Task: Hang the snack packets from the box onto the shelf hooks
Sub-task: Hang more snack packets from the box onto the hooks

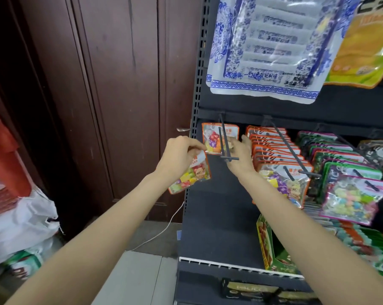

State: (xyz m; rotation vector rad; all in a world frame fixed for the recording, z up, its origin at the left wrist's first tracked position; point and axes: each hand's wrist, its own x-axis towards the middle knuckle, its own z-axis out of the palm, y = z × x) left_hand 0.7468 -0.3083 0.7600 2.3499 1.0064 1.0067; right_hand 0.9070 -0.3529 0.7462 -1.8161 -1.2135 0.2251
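My left hand [178, 156] grips the top of an orange-edged candy packet [191, 176], which hangs tilted below my fingers, just left of the shelf upright. A dark double-prong hook [225, 142] juts out at the left end of the middle row. One matching packet [212, 137] hangs at its back. My right hand [241, 156] reaches under and behind that hook's tip, fingers extended toward the hung packet. The box is not in view.
The neighbouring hook carries several orange packets [274, 148]; further right hang green and pink packets [353, 194]. Large blue-white bags [267, 47] hang above. A green carton [272, 247] stands on the lower shelf. A brown door [120, 84] and white sacks [21, 221] are on the left.
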